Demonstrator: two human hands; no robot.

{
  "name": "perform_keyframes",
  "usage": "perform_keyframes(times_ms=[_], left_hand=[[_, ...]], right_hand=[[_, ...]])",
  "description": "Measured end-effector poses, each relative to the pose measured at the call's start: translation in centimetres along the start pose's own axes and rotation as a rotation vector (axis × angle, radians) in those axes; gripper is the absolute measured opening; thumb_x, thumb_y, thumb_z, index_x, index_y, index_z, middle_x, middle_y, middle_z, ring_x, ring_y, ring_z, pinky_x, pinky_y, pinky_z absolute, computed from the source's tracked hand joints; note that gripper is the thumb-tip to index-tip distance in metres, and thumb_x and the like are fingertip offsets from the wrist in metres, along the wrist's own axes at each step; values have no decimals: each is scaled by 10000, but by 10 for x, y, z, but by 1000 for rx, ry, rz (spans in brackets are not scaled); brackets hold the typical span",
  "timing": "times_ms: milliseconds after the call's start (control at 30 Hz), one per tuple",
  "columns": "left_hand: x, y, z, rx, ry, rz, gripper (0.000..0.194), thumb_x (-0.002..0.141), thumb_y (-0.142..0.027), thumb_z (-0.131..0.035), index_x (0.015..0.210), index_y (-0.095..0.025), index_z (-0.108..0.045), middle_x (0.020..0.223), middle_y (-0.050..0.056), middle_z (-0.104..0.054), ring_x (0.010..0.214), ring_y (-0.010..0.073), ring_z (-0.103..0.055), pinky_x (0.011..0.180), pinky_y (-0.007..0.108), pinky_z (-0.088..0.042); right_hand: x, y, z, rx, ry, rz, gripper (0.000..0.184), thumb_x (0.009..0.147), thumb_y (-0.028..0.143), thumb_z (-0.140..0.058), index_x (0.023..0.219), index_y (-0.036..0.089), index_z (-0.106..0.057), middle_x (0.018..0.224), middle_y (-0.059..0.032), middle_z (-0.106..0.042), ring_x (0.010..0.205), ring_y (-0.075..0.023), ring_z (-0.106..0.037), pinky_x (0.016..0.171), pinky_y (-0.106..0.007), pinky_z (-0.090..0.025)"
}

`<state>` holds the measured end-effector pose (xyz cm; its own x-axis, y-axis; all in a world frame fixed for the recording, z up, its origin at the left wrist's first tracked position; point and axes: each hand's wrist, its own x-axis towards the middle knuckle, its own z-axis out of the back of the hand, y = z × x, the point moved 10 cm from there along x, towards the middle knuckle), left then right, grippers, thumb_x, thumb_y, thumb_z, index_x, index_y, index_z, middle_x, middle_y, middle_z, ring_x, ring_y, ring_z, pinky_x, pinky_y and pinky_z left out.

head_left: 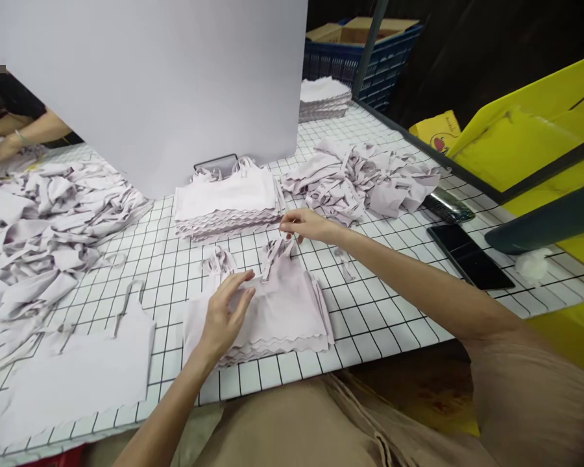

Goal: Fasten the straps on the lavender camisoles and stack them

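In front of me on the table lies a stack of pale lilac camisole tops [285, 305], with thin straps bunched at its upper edge and wavy hems facing me. My left hand [224, 314] is over the stack's left part, thumb and fingers apart and holding nothing. Just above the right-hand straps, my right hand [306, 225] has its thumb and forefinger brought together in a pinch. Whatever is between those fingertips is too small to make out. Behind it sits a second neat stack of camisoles [228, 194].
A single camisole [92, 370] lies flat at left, below a loose heap of garments [43, 220]. Another heap [365, 178] is at right, near a black phone [470, 256]. A white panel [175, 84] stands behind. A co-worker's arm [43, 126] shows at far left.
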<state>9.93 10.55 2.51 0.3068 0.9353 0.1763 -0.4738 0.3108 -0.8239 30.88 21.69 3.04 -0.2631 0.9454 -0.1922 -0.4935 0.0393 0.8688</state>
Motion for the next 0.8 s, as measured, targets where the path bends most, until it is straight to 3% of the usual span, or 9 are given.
perform_keyframes(times_ms=[67,167,267,333,433,533,633,700,800], left_hand=[[-28,-19,5,238,37,-185,454,1020,-256,-473,1474,-257,-477,1431,94,-597,1369,243,-516,1169,468,-375],[-60,-21,-7,544,165,-326,644,1039,-267,-431,1619,-250,-153,1606,117,-389,1509,269,-322,1243,530,-217],[-70,1,-13,727,227,-308,797,1010,-472,-472,1630,-207,-47,1661,140,-247,1546,318,-199,1251,538,-168],[-69,16,-4,792,197,-270,853,978,-558,-490,1631,-227,-52,1679,124,-187,1553,334,-157,1254,541,-149],[-71,33,15,827,150,-221,835,982,-557,-475,1630,-258,-42,1695,93,-131,1561,324,-121,1257,526,-149],[-79,40,26,811,123,-217,790,1003,-525,-443,1632,-247,-53,1692,95,-149,1565,313,-99,1260,514,-143],[-84,41,37,734,48,-208,689,1035,-445,-388,1631,-258,-96,1685,98,-188,1566,303,-104,1261,553,-69],[-81,38,47,658,-32,-177,635,1045,-384,-370,1625,-284,-131,1682,92,-203,1564,303,-121,1253,594,-47],[-66,21,56,578,-104,-202,627,1030,-336,-419,1611,-327,-184,1662,83,-273,1551,317,-183,1236,643,-99]], right_hand=[[-31,25,-8,-299,-182,187,246,1001,254,-471,1028,133,-684,1162,-158,-672,1063,-271,-650,967,-483,-531],[-88,44,-76,-566,-111,436,477,1038,379,-369,1448,174,-499,1576,-154,-414,1468,-336,-364,1192,-616,-296],[-130,18,-141,-722,85,489,798,961,581,-489,1599,173,-238,1652,-180,-242,1542,-338,-220,1214,-667,-198],[-143,-9,-148,-773,79,409,931,926,662,-492,1620,157,-130,1659,-198,-173,1550,-354,-182,1196,-696,-198],[-154,-37,-124,-777,19,284,942,938,684,-438,1625,199,-12,1671,-170,-111,1561,-347,-123,1191,-714,-182],[-162,-44,-86,-692,-13,205,856,963,656,-418,1626,258,-50,1676,-133,-137,1556,-343,-151,1186,-716,-199],[-160,-40,-13,-496,-282,117,666,1003,581,-386,1580,257,-312,1604,-129,-382,1493,-338,-347,1161,-643,-344],[-155,-38,46,-368,-533,79,528,1014,517,-390,1435,235,-538,1403,-140,-611,1333,-319,-547,1092,-546,-462],[-129,-39,109,-375,-722,40,376,981,385,-478,1223,172,-670,1223,-165,-680,1199,-310,-597,1067,-493,-451]])
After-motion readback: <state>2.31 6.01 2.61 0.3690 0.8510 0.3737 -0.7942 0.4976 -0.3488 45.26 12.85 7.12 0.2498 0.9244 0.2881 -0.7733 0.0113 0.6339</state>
